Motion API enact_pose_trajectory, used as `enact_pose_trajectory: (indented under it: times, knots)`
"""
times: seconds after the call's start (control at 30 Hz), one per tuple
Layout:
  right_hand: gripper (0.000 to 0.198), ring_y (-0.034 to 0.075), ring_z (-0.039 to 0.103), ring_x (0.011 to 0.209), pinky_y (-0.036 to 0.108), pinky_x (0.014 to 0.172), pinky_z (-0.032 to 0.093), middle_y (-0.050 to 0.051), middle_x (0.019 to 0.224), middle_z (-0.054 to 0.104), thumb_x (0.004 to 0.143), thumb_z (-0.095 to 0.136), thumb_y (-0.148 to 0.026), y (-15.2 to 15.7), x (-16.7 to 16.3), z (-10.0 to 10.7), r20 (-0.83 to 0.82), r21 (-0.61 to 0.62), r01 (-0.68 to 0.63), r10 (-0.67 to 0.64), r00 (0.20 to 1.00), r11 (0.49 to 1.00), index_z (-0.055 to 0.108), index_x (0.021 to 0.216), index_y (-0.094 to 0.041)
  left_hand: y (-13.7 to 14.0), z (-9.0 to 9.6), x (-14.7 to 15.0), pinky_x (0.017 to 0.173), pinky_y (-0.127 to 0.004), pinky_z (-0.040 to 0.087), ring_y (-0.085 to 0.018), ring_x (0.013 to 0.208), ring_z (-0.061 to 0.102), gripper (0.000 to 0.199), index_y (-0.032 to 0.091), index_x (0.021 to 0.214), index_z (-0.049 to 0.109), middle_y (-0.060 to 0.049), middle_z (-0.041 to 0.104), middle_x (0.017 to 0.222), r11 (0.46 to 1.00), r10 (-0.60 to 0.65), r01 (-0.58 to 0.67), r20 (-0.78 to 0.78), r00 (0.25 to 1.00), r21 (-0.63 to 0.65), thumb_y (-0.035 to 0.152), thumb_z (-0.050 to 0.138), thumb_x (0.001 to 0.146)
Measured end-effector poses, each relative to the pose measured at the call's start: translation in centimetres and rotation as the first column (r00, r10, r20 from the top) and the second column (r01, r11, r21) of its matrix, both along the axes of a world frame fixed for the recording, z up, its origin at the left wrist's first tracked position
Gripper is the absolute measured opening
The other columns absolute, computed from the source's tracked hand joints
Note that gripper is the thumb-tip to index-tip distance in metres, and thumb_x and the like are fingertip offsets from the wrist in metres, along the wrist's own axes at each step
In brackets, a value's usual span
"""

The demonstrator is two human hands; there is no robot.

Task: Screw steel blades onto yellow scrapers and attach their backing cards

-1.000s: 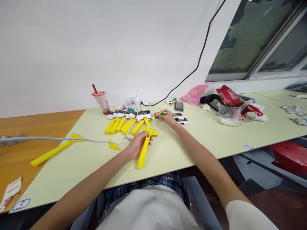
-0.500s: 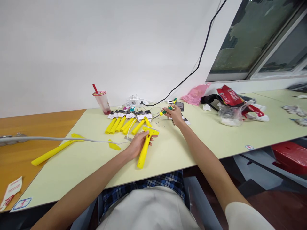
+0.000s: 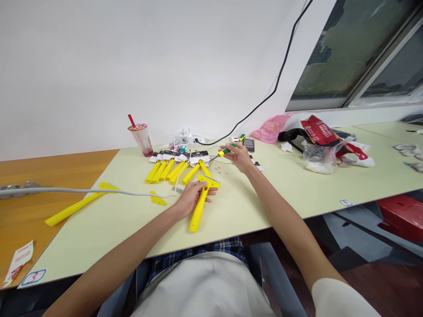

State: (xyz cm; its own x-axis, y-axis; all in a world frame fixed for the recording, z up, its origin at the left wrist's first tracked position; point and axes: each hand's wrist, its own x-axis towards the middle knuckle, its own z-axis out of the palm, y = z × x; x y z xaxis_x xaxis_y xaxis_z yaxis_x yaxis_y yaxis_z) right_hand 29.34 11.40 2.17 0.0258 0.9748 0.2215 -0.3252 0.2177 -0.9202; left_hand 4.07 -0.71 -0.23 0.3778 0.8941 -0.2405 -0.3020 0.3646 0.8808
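My left hand (image 3: 191, 199) is closed round the neck of a yellow scraper (image 3: 199, 210), whose wide head with a metal edge points away from me. Between the fingers of my right hand (image 3: 238, 156) is a screwdriver (image 3: 226, 152) with a green and yellow handle, its shaft pointing left and down above the table. Tiny metal pieces (image 3: 218, 169), perhaps screws, lie just beneath it. A loose yellow plate (image 3: 157, 199) and a flat grey blade (image 3: 177, 190) rest left of my left hand. Several more yellow scrapers (image 3: 164, 171) lie in a row behind, with cards over their heads.
Farther left lies another long yellow scraper (image 3: 74, 211). A white cable (image 3: 132, 192) crosses the table (image 3: 251, 207). Along the wall stand a drink cup (image 3: 141, 140) with a red straw and a pink bag (image 3: 271, 128). A clear plastic bag (image 3: 317, 158) sits at right.
My right hand has come slightly closer with the screwdriver, and its fingers have shifted along the handle. The scraper in my left hand stays almost where it was.
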Motion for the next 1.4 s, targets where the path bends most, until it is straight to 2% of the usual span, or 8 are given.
enact_pose_trajectory:
  times: [0.13, 0.23, 0.43, 0.57, 0.9, 1.07, 1.17, 1.4]
  knots:
    - [0.053, 0.032, 0.084, 0.11, 0.041, 0.092, 0.071, 0.008, 0.113, 0.087, 0.069, 0.104, -0.053, -0.5, -0.8, 0.0, 0.022, 0.013, -0.093, 0.093, 0.995, 0.996, 0.066, 0.093, -0.025, 0.0, 0.0, 0.1, 0.061, -0.027, 0.066, -0.026, 0.089, 0.084, 0.012, 0.01, 0.105, 0.072, -0.026, 0.083, 0.116, 1.0, -0.001, 0.0, -0.021, 1.0, -0.01, 0.021, 0.067, 0.104]
    - [0.054, 0.031, 0.085, 0.106, 0.041, 0.09, 0.071, 0.009, 0.113, 0.086, 0.069, 0.103, -0.055, -0.6, -1.0, 0.0, 0.045, 0.008, -0.112, 0.112, 0.993, 0.994, 0.066, 0.094, -0.024, 0.0, 0.2, 0.2, 0.059, -0.027, 0.065, -0.025, 0.088, 0.084, 0.014, 0.008, 0.107, 0.073, -0.027, 0.083, 0.116, 1.0, -0.005, 0.004, -0.035, 0.999, -0.012, 0.019, 0.065, 0.104]
    - [0.06, 0.025, 0.084, 0.085, 0.04, 0.078, 0.072, 0.009, 0.107, 0.086, 0.066, 0.102, -0.062, 0.3, -0.4, -0.6, 0.093, -0.036, 0.018, -0.015, 0.996, 0.999, 0.066, 0.095, -0.024, 0.0, 0.1, 0.2, 0.058, -0.027, 0.065, -0.025, 0.087, 0.084, 0.013, 0.008, 0.107, 0.073, -0.027, 0.083, 0.116, 1.0, 0.009, -0.009, -0.024, 1.0, 0.0, 0.018, 0.066, 0.103]
    - [0.062, 0.022, 0.08, 0.072, 0.04, 0.071, 0.072, 0.009, 0.103, 0.085, 0.065, 0.101, -0.066, 0.9, 0.2, -1.2, 0.143, -0.013, 0.126, -0.122, 0.982, 0.992, 0.066, 0.095, -0.024, 0.0, -0.1, 0.1, 0.059, -0.027, 0.065, -0.025, 0.087, 0.083, 0.013, 0.008, 0.106, 0.073, -0.027, 0.083, 0.116, 1.0, 0.004, -0.003, -0.02, 1.0, 0.012, 0.019, 0.066, 0.103]
    - [0.07, 0.022, 0.081, 0.075, 0.041, 0.074, 0.073, 0.005, 0.103, 0.082, 0.065, 0.097, -0.072, 1.8, 1.0, -2.3, 0.199, 0.055, 0.29, -0.295, 0.934, 0.955, 0.058, 0.102, -0.027, 0.0, -0.3, 0.0, 0.059, -0.026, 0.066, -0.024, 0.088, 0.082, 0.013, 0.009, 0.106, 0.073, -0.027, 0.083, 0.118, 1.0, -0.013, 0.014, -0.026, 1.0, 0.018, 0.021, 0.067, 0.103]
    - [0.064, 0.019, 0.081, 0.077, 0.036, 0.076, 0.071, 0.003, 0.105, 0.079, 0.075, 0.091, -0.071, 1.9, 1.0, -2.3, 0.183, 0.145, 0.358, -0.38, 0.907, 0.923, 0.055, 0.107, -0.028, -0.1, -0.2, 0.0, 0.058, -0.027, 0.065, -0.024, 0.087, 0.083, 0.013, 0.009, 0.103, 0.073, -0.027, 0.083, 0.118, 1.0, -0.006, 0.007, -0.022, 1.0, 0.017, 0.021, 0.068, 0.102]
    - [0.06, 0.019, 0.081, 0.078, 0.035, 0.077, 0.07, 0.001, 0.104, 0.077, 0.079, 0.089, -0.069, 1.8, 1.0, -2.3, 0.185, 0.194, 0.366, -0.4, 0.898, 0.91, 0.054, 0.108, -0.029, -0.1, -0.1, 0.1, 0.057, -0.027, 0.065, -0.024, 0.086, 0.082, 0.013, 0.009, 0.103, 0.073, -0.027, 0.083, 0.118, 1.0, -0.004, 0.004, -0.031, 1.0, 0.01, 0.021, 0.068, 0.103]
    - [0.057, 0.017, 0.078, 0.076, 0.033, 0.074, 0.07, -0.002, 0.102, 0.068, 0.078, 0.091, -0.062, 1.9, 0.5, -2.8, 0.222, 0.232, 0.291, -0.342, 0.913, 0.928, 0.054, 0.107, -0.029, -0.1, 0.0, 0.1, 0.057, -0.027, 0.065, -0.025, 0.086, 0.082, 0.012, 0.01, 0.103, 0.073, -0.026, 0.083, 0.116, 1.0, -0.005, 0.006, -0.029, 1.0, 0.011, 0.022, 0.069, 0.102]
